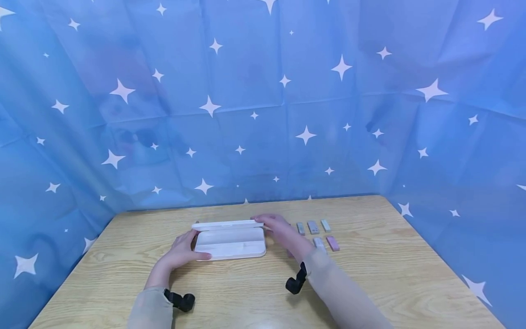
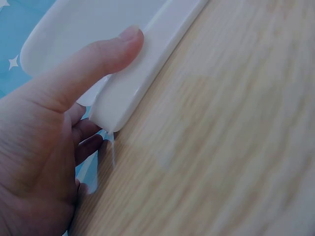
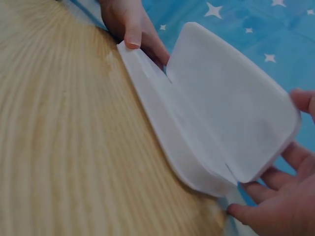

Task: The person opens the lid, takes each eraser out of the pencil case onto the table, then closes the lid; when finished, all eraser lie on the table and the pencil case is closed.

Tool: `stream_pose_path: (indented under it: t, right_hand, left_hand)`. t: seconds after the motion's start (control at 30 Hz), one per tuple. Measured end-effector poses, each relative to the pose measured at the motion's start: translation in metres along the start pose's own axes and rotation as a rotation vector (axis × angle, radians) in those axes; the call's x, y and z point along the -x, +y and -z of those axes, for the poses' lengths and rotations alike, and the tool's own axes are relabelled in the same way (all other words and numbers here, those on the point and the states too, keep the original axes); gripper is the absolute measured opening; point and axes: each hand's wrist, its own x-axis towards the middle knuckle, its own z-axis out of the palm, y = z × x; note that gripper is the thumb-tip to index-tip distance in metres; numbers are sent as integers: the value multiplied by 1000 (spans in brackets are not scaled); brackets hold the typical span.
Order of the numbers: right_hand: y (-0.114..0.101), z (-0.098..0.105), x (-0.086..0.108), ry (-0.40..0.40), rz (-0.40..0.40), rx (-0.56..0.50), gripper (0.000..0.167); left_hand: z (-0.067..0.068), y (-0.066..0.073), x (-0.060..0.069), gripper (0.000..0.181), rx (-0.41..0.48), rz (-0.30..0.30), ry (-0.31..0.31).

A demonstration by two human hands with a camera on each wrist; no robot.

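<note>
A white hinged case, long and shallow like a pencil box, lies on the table with its lid [image 1: 228, 225] raised at the back. Inside the base [image 1: 230, 250], a low ridge runs lengthwise. My left hand [image 1: 181, 251] grips the base's left end; its thumb [image 2: 110, 56] lies over the front rim and the other fingers reach behind. At the opposite end, my right hand [image 1: 283, 230] holds the lid by its right corner. In the right wrist view, that hand's fingers [image 3: 280, 177] are spread along the lid's back, partly cut off by the frame.
Several small pastel blocks lie right of the case, beside my right forearm: a grey-green one [image 1: 301, 228], a grey one [image 1: 313, 227], a pale green one [image 1: 326, 225], a pale one [image 1: 319, 244] and a pink one [image 1: 333, 243]. A blue star-patterned curtain [image 1: 246, 128] hangs behind the wooden table [image 1: 238, 297].
</note>
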Motion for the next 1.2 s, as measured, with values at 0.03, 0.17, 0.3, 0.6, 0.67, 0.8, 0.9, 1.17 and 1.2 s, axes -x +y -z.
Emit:
stream_pose_path:
  t: [0.03,0.17,0.3,0.6,0.67,0.8,0.9,1.17,1.2]
  right_hand:
    - [1,0,2,-11,8,14,44]
    - [4,1,6,-27,26,56,45]
    - [10,2,9,-19,27,109,43]
    - [18,1,18,-54,61,178,33]
    - [19,0,19,-58,63,200,32]
    - [20,0,22,-60,73,238,31]
    - [21,0,23,-60,77,247,31]
    - [21,-1,23,-61,92,278,30]
    - [20,-2,24,-63,92,280,30]
  left_hand:
    - [0,0,0,113,1,-7,2]
    - [1,0,1,116,16,-15,-4]
    - [1,-2,1,117,26,-6,-19]
    - [1,-4,1,116,42,4,-29]
    - [1,-4,0,115,38,-7,-29]
    - [1,-4,-1,115,24,-35,-26]
    - [0,-4,-1,114,27,-56,-24]
    - [0,-6,1,100,44,-127,-11]
    - [0,-6,1,98,51,-133,-14]
